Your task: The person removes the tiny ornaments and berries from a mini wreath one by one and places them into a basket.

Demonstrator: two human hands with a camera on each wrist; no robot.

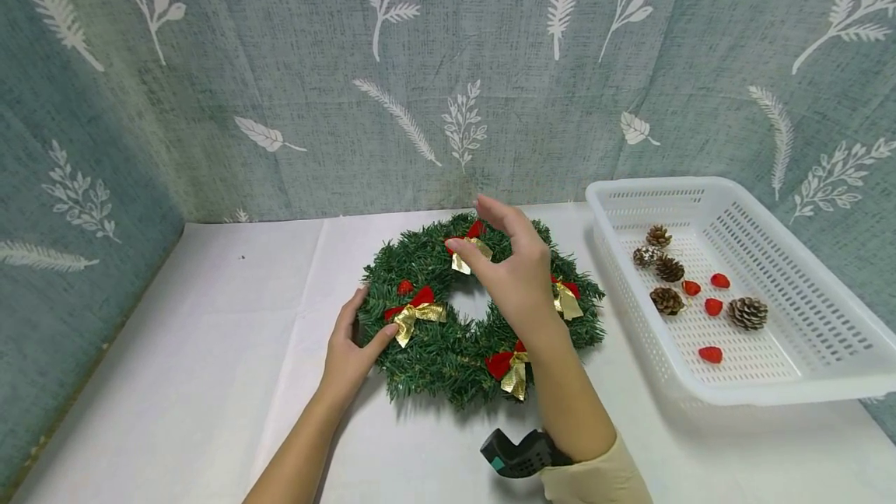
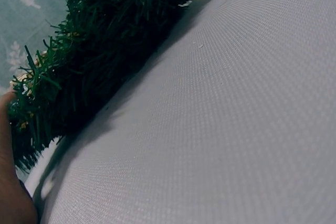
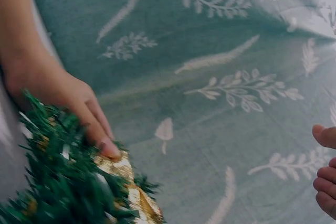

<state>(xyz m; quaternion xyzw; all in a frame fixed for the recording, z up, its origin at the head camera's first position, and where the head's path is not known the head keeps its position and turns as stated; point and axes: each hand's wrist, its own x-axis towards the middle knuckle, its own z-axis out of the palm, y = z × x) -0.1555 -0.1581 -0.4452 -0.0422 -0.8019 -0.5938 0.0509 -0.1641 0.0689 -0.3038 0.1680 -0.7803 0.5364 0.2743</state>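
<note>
A green wreath (image 1: pixel 437 368) lies flat on the white table. Red and gold bows are tied around it, one of them a left bow (image 1: pixel 418 313), and a small red ornament (image 1: pixel 405 287) sits just above that bow. My left hand (image 1: pixel 346 356) grips the wreath's left side, thumb over the top beside the bow and fingers along the outer edge. Over the wreath's centre and right part is my right hand (image 1: pixel 521 274), raised with thumb and forefinger spread apart and nothing between them. It hides part of the wreath's ring and centre hole in the head view.
On the right stands a white plastic basket (image 1: pixel 833 368). Inside are several pinecones (image 1: pixel 747 313) and several small red ornaments (image 1: pixel 710 355). A patterned grey-green cloth (image 1: pixel 315 99) hangs behind the table (image 1: pixel 238 348). My right wrist wears a black device (image 1: pixel 516 455).
</note>
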